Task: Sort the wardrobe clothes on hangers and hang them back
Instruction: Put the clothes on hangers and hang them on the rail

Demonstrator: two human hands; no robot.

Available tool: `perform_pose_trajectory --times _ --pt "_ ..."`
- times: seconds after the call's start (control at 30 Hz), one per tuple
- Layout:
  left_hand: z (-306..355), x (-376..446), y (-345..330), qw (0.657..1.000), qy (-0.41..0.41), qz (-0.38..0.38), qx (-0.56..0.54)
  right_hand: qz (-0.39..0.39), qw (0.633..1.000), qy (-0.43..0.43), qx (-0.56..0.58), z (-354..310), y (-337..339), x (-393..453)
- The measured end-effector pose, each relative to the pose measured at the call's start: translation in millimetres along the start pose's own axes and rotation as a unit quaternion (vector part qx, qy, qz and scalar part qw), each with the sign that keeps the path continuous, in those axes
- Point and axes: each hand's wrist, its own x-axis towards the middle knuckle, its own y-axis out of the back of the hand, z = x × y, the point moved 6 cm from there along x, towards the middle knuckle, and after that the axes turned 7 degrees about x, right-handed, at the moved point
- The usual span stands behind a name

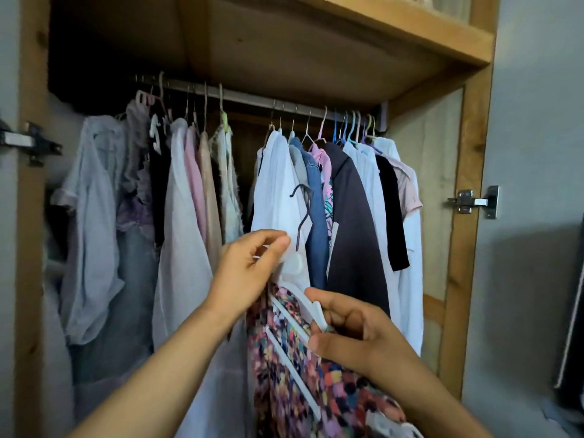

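A white plastic hanger [295, 263] with a dark metal hook [301, 213] carries a multicoloured floral garment [294, 358], held below the wardrobe rail [246, 98]. My left hand [249, 273] pinches the hanger near its round neck. My right hand [354, 327] grips the hanger's right arm together with the floral cloth. The hook points up, free of the rail. Behind it hang a white shirt [275, 184], a denim piece [317, 216] and a dark jacket [354, 216].
Pale and pink clothes [186, 200] fill the rail's left side, with a gap [245, 147] between them and the right group. A wooden shelf [379, 36] runs above. Door hinges [477, 202] stick out at the right frame.
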Motion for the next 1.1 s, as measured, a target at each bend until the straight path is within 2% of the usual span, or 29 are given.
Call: perform_pose_trajectory --times 0.13,0.23,0.37,0.57,0.8,1.1 --pt "-35 12 31 0.994 0.025 0.046 0.099 0.000 0.999 0.043 -0.023 -27 -6 41" --pt "-44 25 39 0.988 0.009 0.051 0.146 0.036 0.998 0.042 -0.030 -40 1 77" --pt "-50 53 43 0.984 -0.006 0.057 0.167 0.054 0.997 0.051 -0.036 -52 9 129" --pt "-62 111 35 0.977 -0.030 0.018 0.212 0.057 0.992 0.093 -0.064 -67 24 202" --pt "-63 173 25 0.961 -0.081 0.038 0.260 0.084 0.977 0.156 -0.120 -97 37 273" --pt "-57 247 31 0.947 -0.142 0.063 0.280 0.068 0.961 0.214 -0.161 -128 38 332"
